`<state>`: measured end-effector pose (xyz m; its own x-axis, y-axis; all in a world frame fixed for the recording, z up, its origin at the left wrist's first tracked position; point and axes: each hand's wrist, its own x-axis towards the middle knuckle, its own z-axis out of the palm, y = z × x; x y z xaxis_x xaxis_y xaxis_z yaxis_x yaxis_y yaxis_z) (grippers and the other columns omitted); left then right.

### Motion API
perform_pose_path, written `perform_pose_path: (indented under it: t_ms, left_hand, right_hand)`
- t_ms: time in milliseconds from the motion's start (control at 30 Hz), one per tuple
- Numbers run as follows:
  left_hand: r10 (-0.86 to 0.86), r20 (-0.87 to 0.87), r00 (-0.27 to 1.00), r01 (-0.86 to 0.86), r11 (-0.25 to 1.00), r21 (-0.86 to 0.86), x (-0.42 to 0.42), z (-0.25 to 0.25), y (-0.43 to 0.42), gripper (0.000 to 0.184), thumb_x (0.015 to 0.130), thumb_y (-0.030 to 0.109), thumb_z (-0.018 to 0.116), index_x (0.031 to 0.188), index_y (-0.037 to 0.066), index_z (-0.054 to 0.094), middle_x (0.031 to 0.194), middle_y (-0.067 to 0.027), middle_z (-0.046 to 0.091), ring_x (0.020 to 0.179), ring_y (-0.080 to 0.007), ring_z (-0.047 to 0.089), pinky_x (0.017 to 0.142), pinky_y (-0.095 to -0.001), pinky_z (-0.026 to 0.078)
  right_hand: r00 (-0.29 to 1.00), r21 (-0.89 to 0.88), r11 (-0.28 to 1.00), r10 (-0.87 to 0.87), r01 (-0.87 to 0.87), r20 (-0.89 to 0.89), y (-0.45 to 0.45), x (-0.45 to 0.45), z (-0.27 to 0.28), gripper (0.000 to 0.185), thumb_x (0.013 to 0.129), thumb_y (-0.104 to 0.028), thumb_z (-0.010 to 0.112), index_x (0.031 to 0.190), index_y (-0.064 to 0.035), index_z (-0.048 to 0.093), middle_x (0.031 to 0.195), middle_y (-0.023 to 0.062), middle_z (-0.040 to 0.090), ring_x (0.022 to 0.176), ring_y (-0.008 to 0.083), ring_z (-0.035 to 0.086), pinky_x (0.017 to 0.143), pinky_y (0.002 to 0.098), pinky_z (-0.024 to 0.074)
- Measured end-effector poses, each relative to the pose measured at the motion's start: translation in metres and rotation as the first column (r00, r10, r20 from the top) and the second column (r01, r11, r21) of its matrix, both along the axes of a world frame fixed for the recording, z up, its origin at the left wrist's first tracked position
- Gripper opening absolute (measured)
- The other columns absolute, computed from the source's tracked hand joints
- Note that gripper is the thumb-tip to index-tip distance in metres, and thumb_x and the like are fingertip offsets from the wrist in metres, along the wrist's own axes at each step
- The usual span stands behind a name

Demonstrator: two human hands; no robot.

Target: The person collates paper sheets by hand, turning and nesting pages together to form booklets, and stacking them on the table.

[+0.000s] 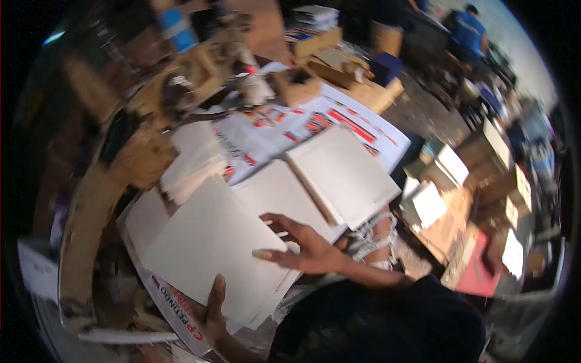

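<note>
A stack of blank cream sheets (212, 248) lies tilted over the left part of the work surface. My left hand (212, 311) is at its lower edge, thumb on top of the sheets and the other fingers hidden beneath, gripping them. Over the right edge of the same stack is my right hand (293, 245), its fingers spread apart and nothing visible between them. Beside it lies another flat pale sheet (281, 193), partly covered. Farther right rests a thicker stack of cream sheets (342, 172).
A printed banner (387, 136) lies under the stacks. Wooden pieces and clutter stand behind, near a blue-labelled object (177, 29). At right are several paper blocks (423, 206) and a red board (475, 272). A person in blue (469, 33) is at the back right.
</note>
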<state>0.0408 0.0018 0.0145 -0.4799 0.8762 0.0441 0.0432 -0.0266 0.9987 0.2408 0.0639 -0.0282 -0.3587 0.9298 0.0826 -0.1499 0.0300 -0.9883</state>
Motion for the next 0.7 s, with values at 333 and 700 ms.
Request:
perform_pose_path:
  t_ms: [333,700]
  left_hand:
    - [-0.596,-0.438,0.673,0.643,0.764,-0.051,0.166,-0.051,0.117,0.031,0.094,0.025,0.055,0.113,0.001,0.062,0.103,-0.0093,0.065,0.097,-0.0194,0.061,0.085,-0.0344,0.048]
    - [-0.631,-0.721,0.286,0.788,0.583,-0.197,0.27,-0.103,0.137,0.037,0.08,0.026,0.074,0.097,-0.004,0.062,0.096,-0.0192,0.064,0.092,-0.0312,0.062,0.084,-0.0412,0.049]
  right_hand:
    - [0.671,-0.056,0.669,-0.738,0.741,0.07,-0.009,0.215,0.008,0.029,0.089,-0.029,0.067,0.099,-0.0013,0.063,0.082,0.0044,0.063,0.072,0.0111,0.06,0.059,0.0263,0.0478]
    - [0.444,0.113,0.456,-0.888,0.883,0.118,-0.035,0.306,0.027,0.038,0.089,-0.022,0.068,0.117,0.0022,0.06,0.102,0.0049,0.067,0.088,0.0103,0.06,0.078,0.0247,0.0479]
